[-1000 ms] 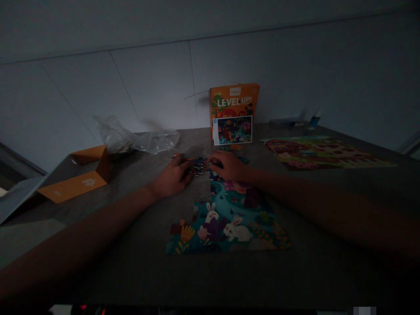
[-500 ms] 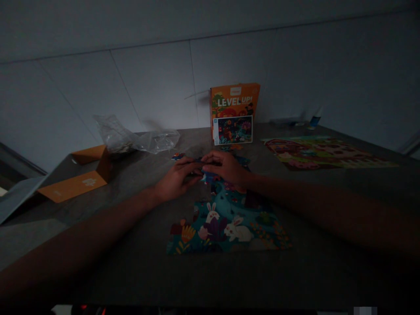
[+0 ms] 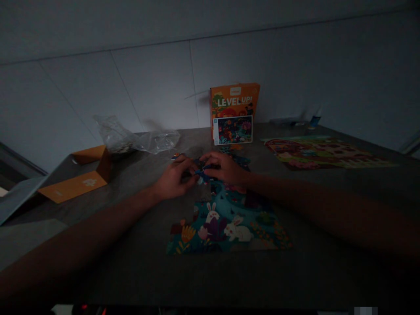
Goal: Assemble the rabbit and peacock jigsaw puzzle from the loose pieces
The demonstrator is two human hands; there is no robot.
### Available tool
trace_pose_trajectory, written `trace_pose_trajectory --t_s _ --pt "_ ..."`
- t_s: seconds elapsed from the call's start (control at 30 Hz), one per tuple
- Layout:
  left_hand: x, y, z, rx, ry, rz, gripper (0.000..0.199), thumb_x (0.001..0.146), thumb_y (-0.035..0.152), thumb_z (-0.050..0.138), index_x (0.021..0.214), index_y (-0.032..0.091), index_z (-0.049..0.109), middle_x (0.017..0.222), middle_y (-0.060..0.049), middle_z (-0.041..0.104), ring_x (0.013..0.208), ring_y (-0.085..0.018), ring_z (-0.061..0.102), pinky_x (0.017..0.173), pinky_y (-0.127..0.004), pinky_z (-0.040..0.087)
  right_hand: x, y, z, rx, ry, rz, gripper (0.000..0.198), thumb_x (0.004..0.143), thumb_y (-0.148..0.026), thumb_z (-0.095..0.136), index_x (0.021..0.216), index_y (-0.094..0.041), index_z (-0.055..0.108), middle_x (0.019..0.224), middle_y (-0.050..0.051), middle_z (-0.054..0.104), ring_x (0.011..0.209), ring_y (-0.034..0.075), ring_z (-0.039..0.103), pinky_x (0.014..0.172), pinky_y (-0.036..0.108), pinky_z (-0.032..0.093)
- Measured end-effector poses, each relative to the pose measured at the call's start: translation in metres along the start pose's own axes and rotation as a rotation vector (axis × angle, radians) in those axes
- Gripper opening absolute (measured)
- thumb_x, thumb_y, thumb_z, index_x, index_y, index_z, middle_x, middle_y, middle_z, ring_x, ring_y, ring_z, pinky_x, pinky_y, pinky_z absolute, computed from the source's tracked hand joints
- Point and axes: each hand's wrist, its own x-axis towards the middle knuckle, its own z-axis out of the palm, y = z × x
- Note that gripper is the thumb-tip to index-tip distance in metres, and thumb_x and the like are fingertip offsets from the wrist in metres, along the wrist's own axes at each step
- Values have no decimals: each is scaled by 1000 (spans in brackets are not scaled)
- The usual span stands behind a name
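A partly joined jigsaw puzzle (image 3: 226, 218) lies on the grey table, with white rabbits and flowers in its near part. At its upper left edge, my left hand (image 3: 173, 178) has thumb and fingers closed on a small dark blue puzzle piece (image 3: 198, 172). Facing it, my right hand (image 3: 228, 168) pinches another blue piece (image 3: 207, 166), with the wrist over the joined part. The fingertips of both hands nearly meet, and they partly hide the pieces. One loose puzzle piece (image 3: 176, 156) lies just beyond my left hand.
An orange box (image 3: 234, 101) stands against the wall, with a picture card (image 3: 233, 130) leaning on it. An opened orange carton (image 3: 75, 181) and clear plastic bags (image 3: 157, 141) are at left. To the right lie a farm puzzle (image 3: 315, 153) and a small bottle (image 3: 315, 121).
My fingertips have drawn slightly apart, so the blue pieces between them show more. My left fingers are more bent. The joined puzzle has stayed in place.
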Motion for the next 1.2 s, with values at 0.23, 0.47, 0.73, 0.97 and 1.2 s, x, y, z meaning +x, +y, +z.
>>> trace_pose_trajectory --t_s 0.23,0.47,0.73,0.97,1.2 --pt "-1 0 1 -76 -23 -48 11 93 25 60 100 18 65 88 -5 71 91 -20 66 87 -37 55 0 1 0 7 -21 -16 41 80 -24 75 117 -17 60 84 1 72 81 17 70 73 29 54" --pt "-2 2 0 -188 -131 -89 37 89 24 62 126 17 65 86 -4 70 89 -20 68 78 -32 57 -1 2 0 -40 -121 -2 48 83 -23 74 126 -15 55 86 2 74 79 17 70 69 27 53" --pt "1 6 -1 -191 -177 -103 15 91 28 59 87 19 70 90 -5 71 88 -19 66 79 -34 56 -2 3 -1 -8 -218 22 50 79 -28 78 122 -13 59 81 2 75 77 18 71 67 25 50" --pt "-1 1 -2 -144 -214 -55 14 90 30 60 89 18 68 81 -5 65 81 -19 62 71 -31 53 -3 1 -1 -79 -285 35 49 82 -29 76 125 -12 58 86 3 76 76 16 70 68 25 51" --pt "1 0 -1 -151 -237 -45 16 92 28 56 80 19 62 75 -4 65 78 -19 60 70 -31 49 -4 -3 -1 -137 -267 -7 42 81 -29 77 116 -13 62 82 1 74 72 14 67 67 24 47"
